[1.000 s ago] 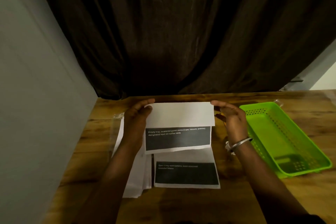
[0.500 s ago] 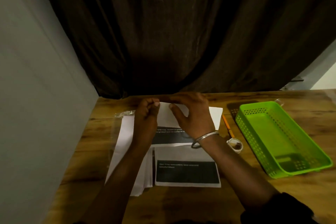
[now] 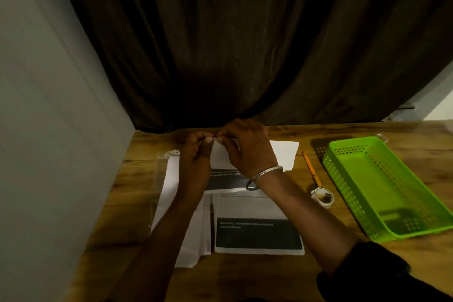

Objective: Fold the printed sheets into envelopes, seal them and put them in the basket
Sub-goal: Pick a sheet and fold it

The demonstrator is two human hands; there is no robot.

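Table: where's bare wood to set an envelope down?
Bare table shows between the forearms, nearer than the lower printed sheet, and at the near right corner beside the green basket. Crowded: the middle, where left hand and right hand pinch the folded sheet; pencil and tape roll fill the gap beside the basket.

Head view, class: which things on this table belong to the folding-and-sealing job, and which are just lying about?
In the job: folded sheet, pinched by left hand and right hand; next printed sheet; paper stack; green basket; small roll, probably tape.
Lying about: orange pencil; clear plastic wrapper.
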